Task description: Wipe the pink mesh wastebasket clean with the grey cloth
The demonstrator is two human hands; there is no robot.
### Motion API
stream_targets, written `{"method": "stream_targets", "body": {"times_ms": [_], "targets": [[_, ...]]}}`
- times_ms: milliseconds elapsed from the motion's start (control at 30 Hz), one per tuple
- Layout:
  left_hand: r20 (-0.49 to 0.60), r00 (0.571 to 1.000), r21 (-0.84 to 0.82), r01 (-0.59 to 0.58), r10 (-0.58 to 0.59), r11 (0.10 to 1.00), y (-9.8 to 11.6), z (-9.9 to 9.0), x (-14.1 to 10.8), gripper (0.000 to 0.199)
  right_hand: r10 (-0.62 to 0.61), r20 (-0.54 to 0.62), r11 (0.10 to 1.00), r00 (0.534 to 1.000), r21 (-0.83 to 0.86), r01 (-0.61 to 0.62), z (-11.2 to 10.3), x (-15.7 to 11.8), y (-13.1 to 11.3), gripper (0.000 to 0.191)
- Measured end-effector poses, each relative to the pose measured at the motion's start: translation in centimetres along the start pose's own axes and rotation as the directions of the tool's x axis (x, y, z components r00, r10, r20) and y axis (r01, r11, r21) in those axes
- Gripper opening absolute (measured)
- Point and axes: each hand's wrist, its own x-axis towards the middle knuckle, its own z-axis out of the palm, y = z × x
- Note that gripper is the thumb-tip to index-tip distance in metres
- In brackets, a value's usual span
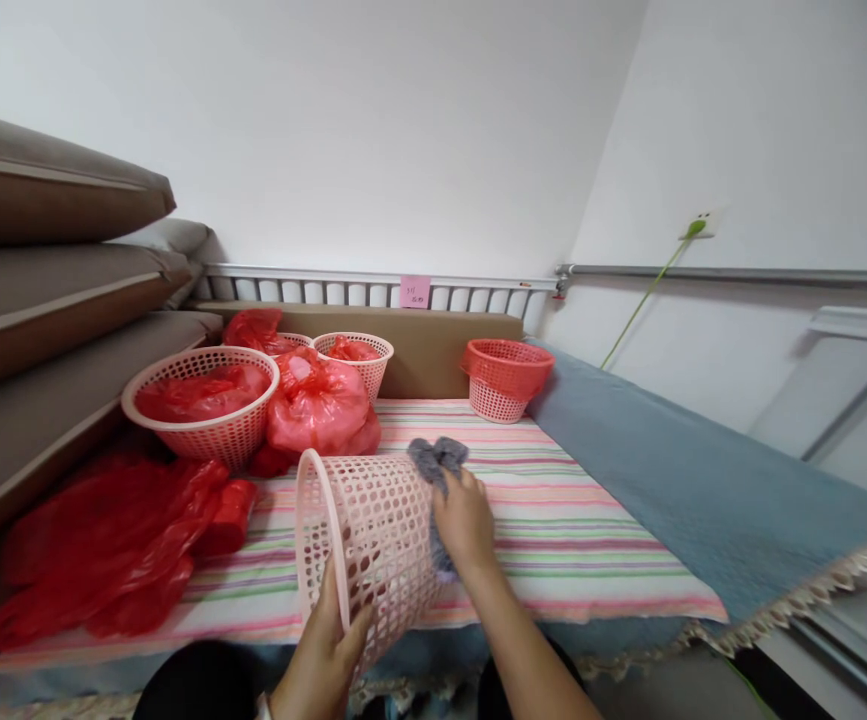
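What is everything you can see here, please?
Basket: one, pale pink, tipped, front
Cloth: one, grey, at its base
Other baskets: four, pale pink, three left, one right
Bags: several, red, mostly left
Mat: one, pink-striped, under baskets
Cover: one, blue, right
Cushions: several, brownish, stacked left
Panel: one, brown, back
Radiator: one, white, back
Note: one, pink, on radiator
Socket: one, white, right
Plug: one, green, in socket
Pipe: one, grey, right
Knees: two, black, bottom
Left hand: one, bare, on basket rim
Right hand: one, bare, on cloth
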Motion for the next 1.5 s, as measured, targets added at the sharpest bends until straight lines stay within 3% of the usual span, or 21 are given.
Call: {"method": "stream_targets", "body": {"times_ms": [100,200,300,467,700,833,933,1033,1133,1233,1333,1433,1500], "targets": [[0.021,0.999,-0.001,-0.039,0.039,0.999,-0.8,-0.2,-0.2,0.071,0.164,0.035,0.983,0.986,-0.091,-0.160,0.7,1.2,3.3,0.033],[0.035,0.998,-0.030,-0.051,0.052,0.998,-1.3,-0.3,-0.4,0.069,0.165,0.017,0.981,0.986,-0.108,-0.163,0.7,0.9,4.5,0.033],[0.082,0.996,-0.097,-0.030,0.038,0.995,-1.3,-0.5,-0.4,0.073,0.145,-0.007,0.984,0.989,-0.102,-0.145,0.5,0.3,4.0,0.034],[0.066,0.997,-0.083,-0.033,0.038,0.996,-1.6,-0.7,-0.4,0.073,0.018,-0.024,1.000,1.000,0.009,-0.018,-0.2,-0.7,0.2,0.035],[-0.004,0.998,-0.003,-0.056,0.056,0.998,-2.0,-1.1,-0.5,0.069,-0.263,-0.015,0.906,0.965,0.339,0.252,-3.0,-5.1,-9.3,0.039],[-0.048,0.994,0.054,-0.100,0.103,0.994,-2.6,-1.1,-0.4,0.066,-0.324,-0.024,0.868,0.946,0.391,0.307,-3.1,-6.7,-11.0,0.042],[-0.035,0.996,0.063,-0.081,0.083,0.995,-3.0,-1.0,-0.2,0.066,-0.317,-0.042,0.890,0.948,0.333,0.312,-2.1,-5.9,-9.3,0.043],[0.048,0.999,-0.023,-0.021,0.022,1.000,-3.3,-0.9,-0.1,0.067,-0.246,-0.055,0.944,0.968,0.214,0.252,-0.6,-3.5,-5.5,0.040],[0.076,0.996,-0.056,-0.031,0.035,0.998,-3.5,-0.9,-0.3,0.066,-0.068,-0.047,0.995,0.997,0.076,0.071,0.6,-0.5,-0.9,0.035],[0.089,0.996,-0.095,-0.015,0.023,0.995,-3.5,-0.8,-0.6,0.067,0.109,0.006,0.994,0.994,-0.016,-0.109,1.5,1.4,2.6,0.033],[0.113,0.993,-0.198,0.067,-0.046,0.978,-2.6,-0.9,-0.6,0.077,0.116,-0.003,0.992,0.993,-0.048,-0.116,1.9,1.5,3.8,0.033],[0.122,0.983,-0.309,0.170,-0.138,0.936,-0.2,-1.0,0.4,0.095,0.075,-0.043,0.995,0.996,-0.062,-0.078,2.1,0.7,3.8,0.034],[0.092,0.988,-0.353,0.146,-0.121,0.924,1.8,-1.0,1.3,0.095,0.069,-0.055,0.995,0.996,-0.063,-0.072,2.0,0.2,3.7,0.034]]}}
